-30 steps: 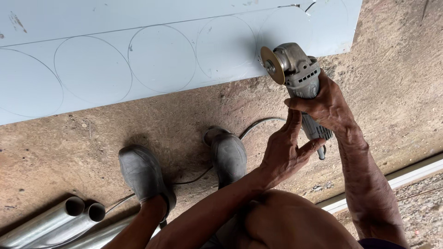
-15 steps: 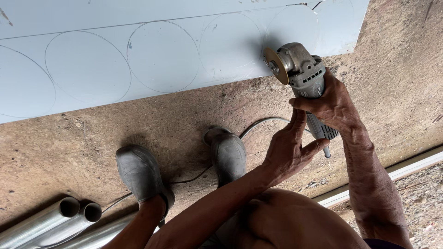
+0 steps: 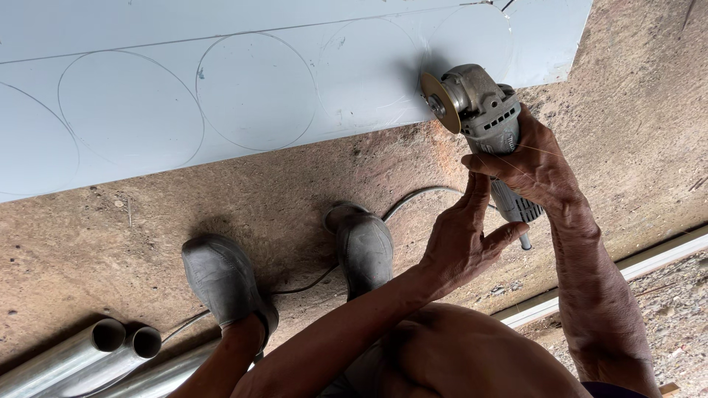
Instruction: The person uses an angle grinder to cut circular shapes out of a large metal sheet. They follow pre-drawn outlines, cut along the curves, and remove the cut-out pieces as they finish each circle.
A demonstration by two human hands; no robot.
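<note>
A grey angle grinder point(image 3: 483, 110) with a tan cutting disc point(image 3: 439, 102) is gripped around its body by my right hand point(image 3: 535, 166). The disc stands at the lower edge of a pale blue metal sheet point(image 3: 147, 44) lying on the ground, with several circles scribed on it. My left hand point(image 3: 461, 239) is just below the grinder, fingers apart and pointing up, its fingertips beside the rear handle point(image 3: 516, 210). It grips nothing.
My two feet in grey rubber shoes point(image 3: 221, 280) point(image 3: 365, 247) stand on brown dirt below the sheet. The grinder's black cable point(image 3: 413, 199) curves past the shoes. Metal pipes point(image 3: 96, 354) lie at lower left. A pale strip point(image 3: 627, 273) and gravel run along the right.
The view has shifted slightly to the left. The grinder and both hands stay almost where they were, with the disc still at the sheet's edge.
</note>
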